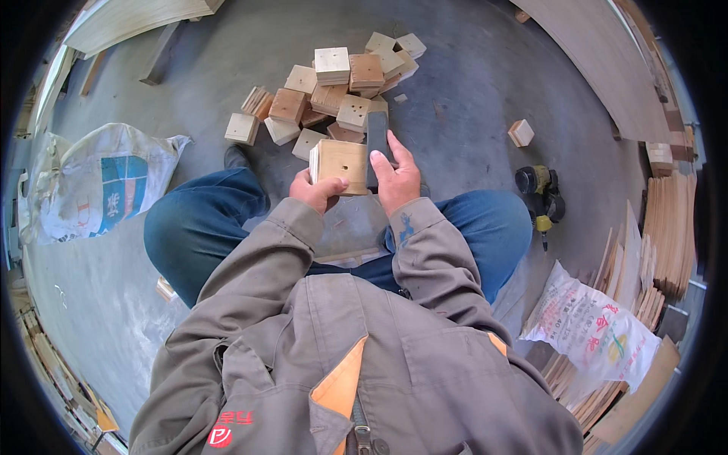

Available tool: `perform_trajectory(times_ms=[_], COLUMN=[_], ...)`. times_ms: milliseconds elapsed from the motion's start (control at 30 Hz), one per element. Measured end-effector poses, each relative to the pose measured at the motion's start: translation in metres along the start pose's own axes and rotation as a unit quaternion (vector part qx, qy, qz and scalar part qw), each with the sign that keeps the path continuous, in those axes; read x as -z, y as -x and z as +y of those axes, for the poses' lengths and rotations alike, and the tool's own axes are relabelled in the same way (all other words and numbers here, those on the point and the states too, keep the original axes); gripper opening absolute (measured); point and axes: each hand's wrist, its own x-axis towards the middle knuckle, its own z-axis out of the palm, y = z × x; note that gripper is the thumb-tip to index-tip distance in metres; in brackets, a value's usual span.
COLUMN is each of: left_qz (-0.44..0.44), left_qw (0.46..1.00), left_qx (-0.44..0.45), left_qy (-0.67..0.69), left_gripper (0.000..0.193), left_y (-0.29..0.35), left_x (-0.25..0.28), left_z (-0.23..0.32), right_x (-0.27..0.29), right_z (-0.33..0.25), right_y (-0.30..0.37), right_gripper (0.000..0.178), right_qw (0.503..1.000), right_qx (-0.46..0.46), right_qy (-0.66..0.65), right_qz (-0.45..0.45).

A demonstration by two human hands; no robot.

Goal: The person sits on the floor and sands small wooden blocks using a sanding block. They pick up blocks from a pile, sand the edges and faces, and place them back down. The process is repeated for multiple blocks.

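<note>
My left hand grips a square wooden block made of stacked plywood layers, its thumb lying on the top face beside a small hole. Closed round a dark grey rectangular block is my right hand, with the thumb on its near side. The grey block stands on edge along the right side of the wooden one; whether the two touch I cannot tell. Just beyond both hands, a loose heap of similar wooden blocks lies on the floor, some with holes in their faces.
Off to the right are a lone wooden block and a black and yellow power drill. A white sack rests on wood strips at the lower right. Another white and blue sack lies left. Plywood sheets lean at the far right.
</note>
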Motion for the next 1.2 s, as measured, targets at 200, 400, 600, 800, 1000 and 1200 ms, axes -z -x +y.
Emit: perform_trajectory(times_ms=[200,400,600,800,1000,1200], left_qz=[0.037,-0.035,-0.003,-0.005,-0.181,-0.115], left_qw=[0.997,0.999,0.997,1.000,0.979,0.987], left_qx=[-0.008,0.039,0.002,-0.006,0.073,0.103], left_qy=[0.064,0.010,0.073,0.001,0.053,0.033], left_gripper=[0.047,0.050,0.047,0.052,0.063,0.064], left_y=[-0.021,0.004,-0.013,-0.010,0.016,-0.001], left_x=[0.018,0.002,0.012,0.015,-0.006,0.010], left_z=[0.018,0.001,0.015,0.002,0.018,0.007], right_x=[-0.002,0.002,-0.002,-0.004,0.021,0.025], right_z=[-0.025,-0.009,-0.018,-0.012,0.002,-0.015], right_y=[0.055,-0.001,0.041,0.023,-0.019,-0.011], right_gripper=[0.060,0.059,0.060,0.060,0.057,0.055], right_qw=[0.993,0.997,0.997,0.997,0.961,0.946], right_qx=[0.057,-0.053,0.026,0.057,-0.120,-0.124], right_qy=[0.059,-0.051,0.035,0.055,-0.218,-0.276], right_qz=[-0.088,-0.003,-0.058,-0.014,0.118,0.116])
